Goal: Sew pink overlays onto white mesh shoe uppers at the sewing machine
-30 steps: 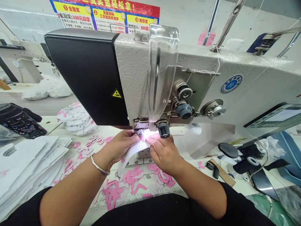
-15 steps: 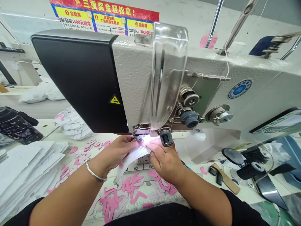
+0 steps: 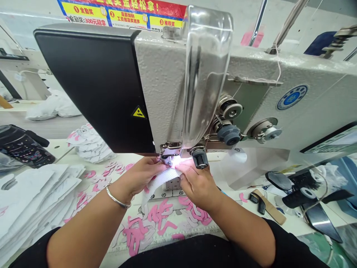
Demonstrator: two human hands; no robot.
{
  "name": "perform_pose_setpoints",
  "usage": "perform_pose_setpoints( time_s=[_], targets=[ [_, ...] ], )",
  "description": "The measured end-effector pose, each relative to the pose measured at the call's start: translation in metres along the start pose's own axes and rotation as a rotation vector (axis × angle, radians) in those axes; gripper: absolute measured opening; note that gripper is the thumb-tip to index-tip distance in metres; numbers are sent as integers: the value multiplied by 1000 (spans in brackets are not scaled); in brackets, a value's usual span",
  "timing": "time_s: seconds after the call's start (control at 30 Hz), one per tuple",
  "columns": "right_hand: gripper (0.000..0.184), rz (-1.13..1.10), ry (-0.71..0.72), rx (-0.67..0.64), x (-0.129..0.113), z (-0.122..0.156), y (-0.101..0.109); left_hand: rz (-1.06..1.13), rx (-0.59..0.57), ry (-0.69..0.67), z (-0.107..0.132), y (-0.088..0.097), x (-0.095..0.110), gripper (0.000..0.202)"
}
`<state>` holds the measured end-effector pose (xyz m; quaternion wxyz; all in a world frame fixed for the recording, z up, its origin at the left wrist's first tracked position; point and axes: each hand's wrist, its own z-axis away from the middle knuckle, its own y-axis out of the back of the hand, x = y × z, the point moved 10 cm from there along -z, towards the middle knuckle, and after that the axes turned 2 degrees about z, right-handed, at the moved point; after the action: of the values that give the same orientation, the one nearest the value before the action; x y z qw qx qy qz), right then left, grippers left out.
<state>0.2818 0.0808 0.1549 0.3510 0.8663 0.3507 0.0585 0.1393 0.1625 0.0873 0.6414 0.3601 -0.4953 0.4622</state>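
A white mesh fabric piece (image 3: 163, 178) lies under the lit presser foot (image 3: 169, 159) of a grey sewing machine (image 3: 173, 85). My left hand (image 3: 141, 175), with a metal bangle on its wrist, pinches the fabric's left side right at the foot. On the other side my right hand (image 3: 196, 182) presses its fingers onto the same piece, fingertips nearly touching the left ones. A clear plastic guard (image 3: 203, 70) hangs over the needle area.
Pink and white cut-out pieces (image 3: 158, 217) litter the table in front of me. Stacks of white fabric (image 3: 30, 197) sit at left, another pile (image 3: 89, 143) behind. A black patterned bottle (image 3: 23, 145) lies far left. Scissors and black parts (image 3: 304, 193) lie at right.
Both hands stay pinched on the fabric at the presser foot; only the camera view has drifted closer to the machine.
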Motion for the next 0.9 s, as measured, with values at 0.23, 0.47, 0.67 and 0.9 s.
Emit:
perform_pose_setpoints(
  time_s=[0.23,0.47,0.67,0.9],
  targets=[
    [28,3,-19,15,1,0,1,-664,565,-685,69,1,66,17],
    [23,-82,-25,-27,7,-5,5,-1165,549,-1134,111,-64,70,26],
    [25,-156,-99,94,27,1,16,-1179,560,-1103,101,-65,68,22],
    [34,-52,-60,-43,24,1,4,-1185,576,-1101,101,-67,67,22]
  ],
)
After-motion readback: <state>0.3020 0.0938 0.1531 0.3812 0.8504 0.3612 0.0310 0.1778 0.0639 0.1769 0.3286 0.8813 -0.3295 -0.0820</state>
